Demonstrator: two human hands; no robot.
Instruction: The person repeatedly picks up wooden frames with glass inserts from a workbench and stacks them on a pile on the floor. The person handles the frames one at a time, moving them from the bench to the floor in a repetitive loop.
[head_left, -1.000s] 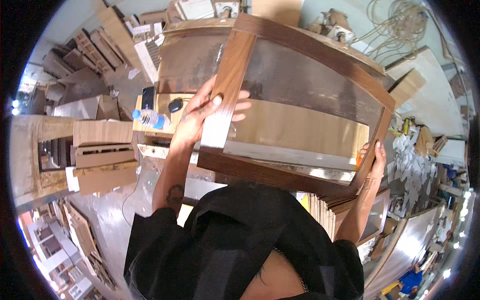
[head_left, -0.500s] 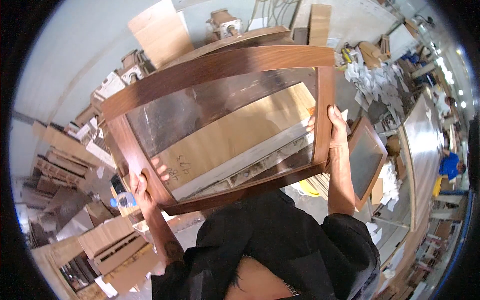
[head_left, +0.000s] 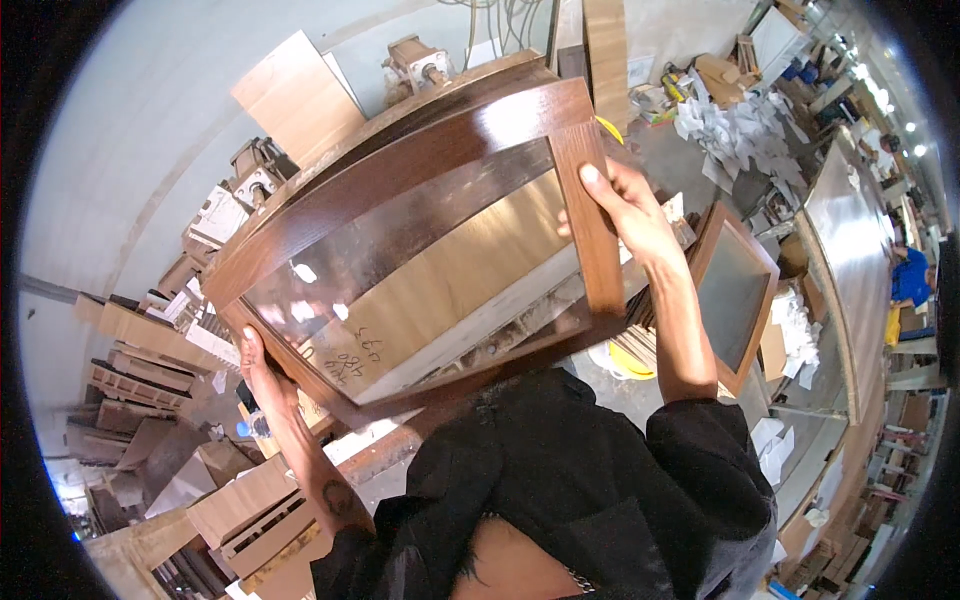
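Note:
Both my hands carry a dark brown wooden frame (head_left: pixel 420 150) with a clear pane in it, tilted above a workbench. My left hand (head_left: pixel 262 365) is closed round its left side, the thumb on top of the wood. My right hand (head_left: pixel 635 215) grips the right side, thumb on the front face and fingertips showing behind the pane. Through the pane I see a light plywood board (head_left: pixel 450 270) with handwriting on it. Pale reflections lie on the pane, and the lower rail is blurred.
Right of me leans a second wooden-framed panel (head_left: pixel 735 290). Beyond it stands a long table (head_left: pixel 850 230), with a person in blue (head_left: pixel 908 278) past it. White scraps (head_left: pixel 730 140) cover the floor at the far right. A motor (head_left: pixel 415 62) sits behind the bench. At left is a plastic bottle (head_left: pixel 258 425).
The frame has shifted left and tilted more, its right end coming down and inward. My right hand has moved left and up along with it; my left hand has slid slightly left.

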